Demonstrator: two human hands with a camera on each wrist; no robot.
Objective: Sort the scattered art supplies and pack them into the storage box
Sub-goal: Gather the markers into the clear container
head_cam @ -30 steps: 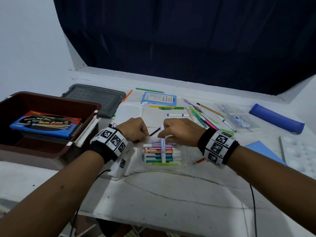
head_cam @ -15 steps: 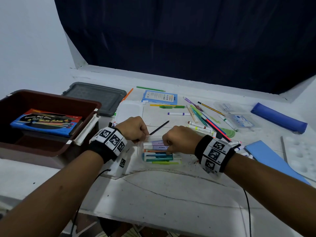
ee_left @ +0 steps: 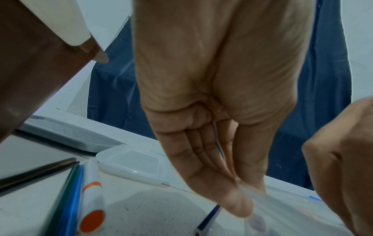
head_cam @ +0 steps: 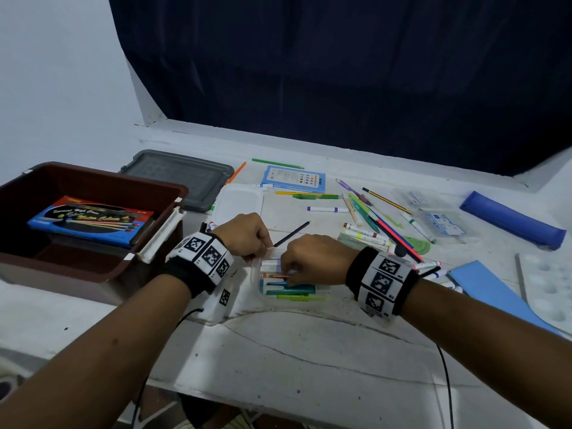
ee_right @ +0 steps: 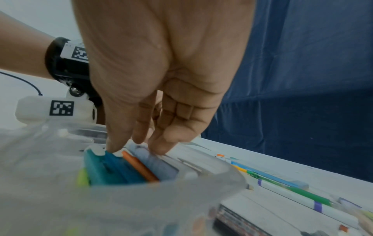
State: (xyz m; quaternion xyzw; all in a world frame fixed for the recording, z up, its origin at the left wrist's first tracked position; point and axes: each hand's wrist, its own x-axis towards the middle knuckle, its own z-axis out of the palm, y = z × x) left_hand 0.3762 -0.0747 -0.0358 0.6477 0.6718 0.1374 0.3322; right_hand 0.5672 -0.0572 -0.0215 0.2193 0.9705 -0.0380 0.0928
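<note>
A clear plastic container [head_cam: 322, 294] of coloured markers [head_cam: 288, 289] sits at the table's middle. My left hand [head_cam: 266, 247] pinches the container's thin wall [ee_left: 260, 201] between thumb and fingers at its far left corner. My right hand [head_cam: 289, 274] reaches in from the right, and its straight fingertips [ee_right: 159, 150] press on a lavender marker [ee_right: 159, 166] beside an orange one [ee_right: 139, 166] and teal ones [ee_right: 105, 170]. The brown storage box [head_cam: 62, 264] stands at the left with a blue watercolour pack [head_cam: 89, 219] inside.
A grey lid [head_cam: 182, 178] and a clear lid [head_cam: 238, 202] lie behind my left hand. Loose markers and pencils [head_cam: 368, 224], a black pencil [head_cam: 292, 233], a coloured-pencil pack [head_cam: 294, 179], a blue pencil case [head_cam: 510, 219], blue paper [head_cam: 486, 283] and a white palette [head_cam: 551, 289] lie further back and right.
A second ago my right hand held a white marker crosswise over the container. That marker now lies among the others, and the hand has moved left onto them. The left hand kept its hold.
</note>
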